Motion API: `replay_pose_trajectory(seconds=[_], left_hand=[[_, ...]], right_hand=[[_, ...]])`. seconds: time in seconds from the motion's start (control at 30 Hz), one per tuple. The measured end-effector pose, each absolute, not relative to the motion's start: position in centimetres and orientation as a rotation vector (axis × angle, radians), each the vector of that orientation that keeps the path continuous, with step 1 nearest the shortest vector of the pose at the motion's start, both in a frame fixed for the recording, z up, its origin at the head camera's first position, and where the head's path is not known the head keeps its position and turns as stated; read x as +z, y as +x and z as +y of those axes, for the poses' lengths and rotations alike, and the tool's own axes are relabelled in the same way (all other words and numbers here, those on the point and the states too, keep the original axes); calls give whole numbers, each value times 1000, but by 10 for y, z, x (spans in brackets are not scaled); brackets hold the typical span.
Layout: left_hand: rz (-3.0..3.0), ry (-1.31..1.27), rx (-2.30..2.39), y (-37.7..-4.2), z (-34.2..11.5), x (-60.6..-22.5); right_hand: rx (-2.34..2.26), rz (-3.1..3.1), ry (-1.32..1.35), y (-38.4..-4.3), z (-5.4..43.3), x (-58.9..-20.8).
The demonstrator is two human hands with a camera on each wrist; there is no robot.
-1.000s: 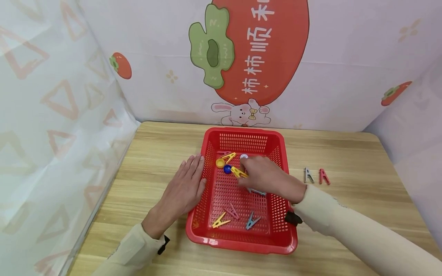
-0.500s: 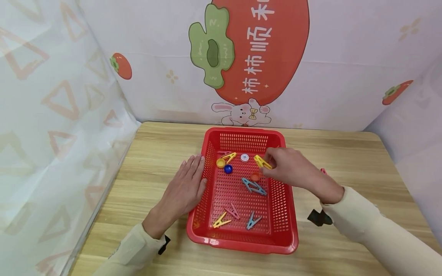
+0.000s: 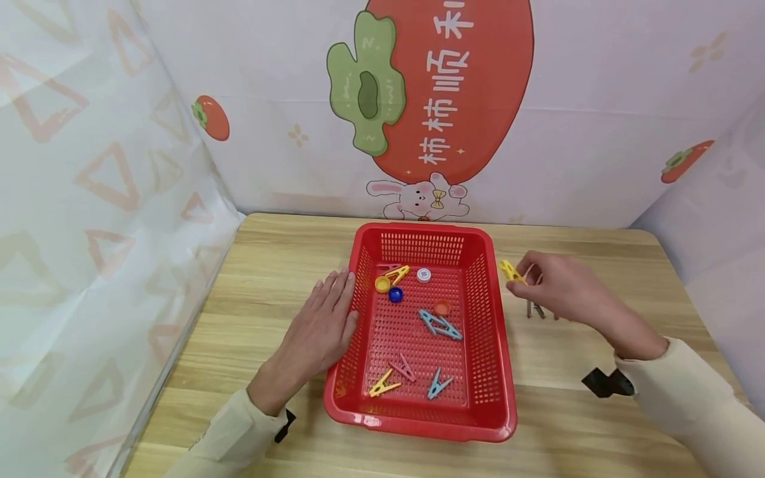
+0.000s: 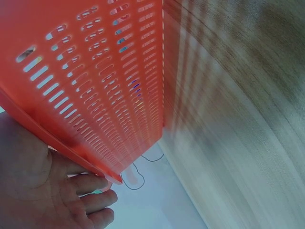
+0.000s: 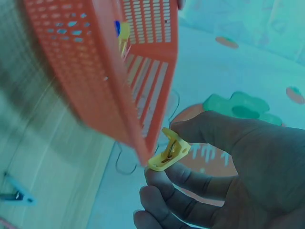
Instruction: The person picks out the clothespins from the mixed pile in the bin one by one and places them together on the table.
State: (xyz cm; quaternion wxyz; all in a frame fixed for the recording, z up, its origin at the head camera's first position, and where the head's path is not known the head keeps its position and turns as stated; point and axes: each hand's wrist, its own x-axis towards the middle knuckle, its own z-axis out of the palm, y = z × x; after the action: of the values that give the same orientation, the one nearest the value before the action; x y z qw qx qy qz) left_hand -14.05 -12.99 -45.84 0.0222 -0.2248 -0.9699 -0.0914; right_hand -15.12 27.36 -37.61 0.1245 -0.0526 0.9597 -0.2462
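My right hand [image 3: 558,285] pinches a yellow clothespin [image 3: 510,271] between thumb and fingers, just outside the right wall of a red plastic basket [image 3: 421,430]. The right wrist view shows that clothespin [image 5: 177,151] at the fingertips, overlapping the basket's rim. With straight fingers, my left hand [image 3: 317,325] rests along the basket's left rim. Inside the basket lie light-blue clothespins [image 3: 439,325], a yellow clothespin [image 3: 382,384] and a pink clothespin [image 3: 403,367], among others. Near its far end are a white cap [image 3: 424,275], yellow cap [image 3: 382,284], blue cap [image 3: 395,294] and orange cap [image 3: 442,307].
A grey clothespin [image 5: 19,191] lies on the wooden table [image 3: 275,259] right of the basket, partly hidden under my right hand in the head view. Beside it, a pink clothespin is mostly covered. A printed cloth wall [image 3: 287,166] borders the table's back edge.
My right hand has lifted the yellow clothespin out of the basket and carried it right, over the table. The left hand has stayed on the rim.
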Motion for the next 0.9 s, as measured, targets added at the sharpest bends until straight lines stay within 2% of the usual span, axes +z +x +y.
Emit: replay_pose_trajectory(seconds=[0.4,0.9], left_hand=[[-2993,-708,-278,-140,-131,-459],[-3010,-698,-265,-141,-130,-458]], right_hand=[[-614,2862,-67,-147,332,-397],[-578,2869,75,-141,370,-416]])
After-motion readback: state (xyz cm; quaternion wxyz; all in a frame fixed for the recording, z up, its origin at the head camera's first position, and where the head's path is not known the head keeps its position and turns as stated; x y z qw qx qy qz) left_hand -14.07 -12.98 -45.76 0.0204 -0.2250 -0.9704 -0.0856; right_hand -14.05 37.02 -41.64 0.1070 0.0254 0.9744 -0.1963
